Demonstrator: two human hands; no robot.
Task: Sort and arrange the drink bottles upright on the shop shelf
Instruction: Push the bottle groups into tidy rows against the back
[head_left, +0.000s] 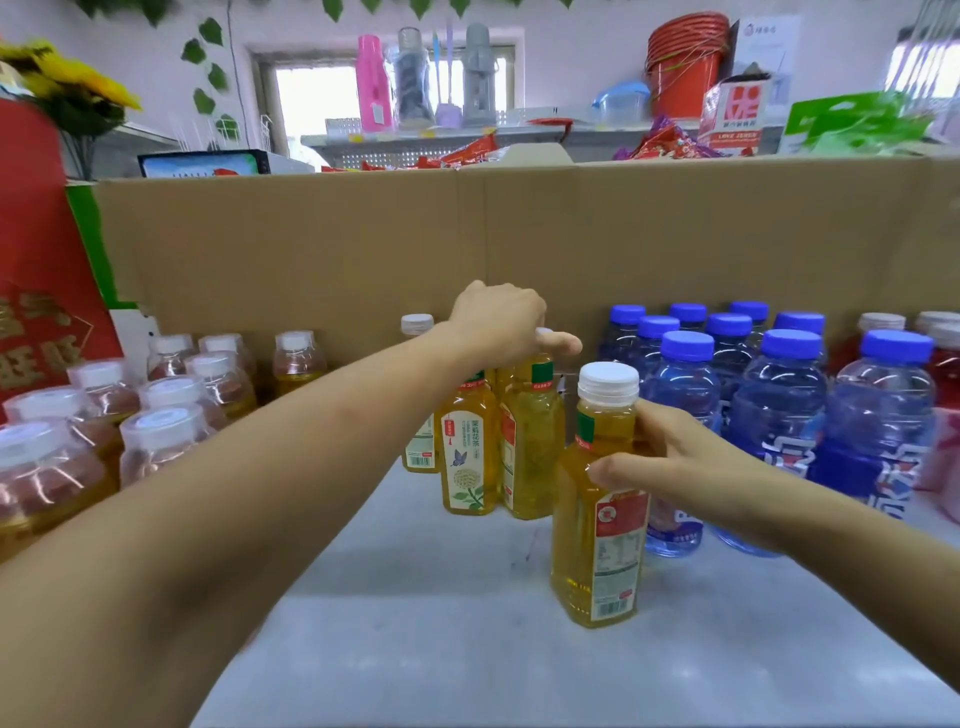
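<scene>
A yellow tea bottle (597, 519) with a white cap stands upright at the middle of the grey shelf (441, 623). My right hand (670, 457) grips its shoulder from the right. Behind it stands a small group of the same yellow tea bottles (470, 457). My left hand (501, 325) reaches over them and closes on the top of one at the back of the group. To the right stand several blue-capped bottles (779, 415) in rows.
Several clear-capped amber bottles (161, 436) fill the left side. Red drinks (943, 374) stand at the far right. A tall cardboard wall (363, 244) closes the back of the shelf. A red sign (36, 291) stands at the left.
</scene>
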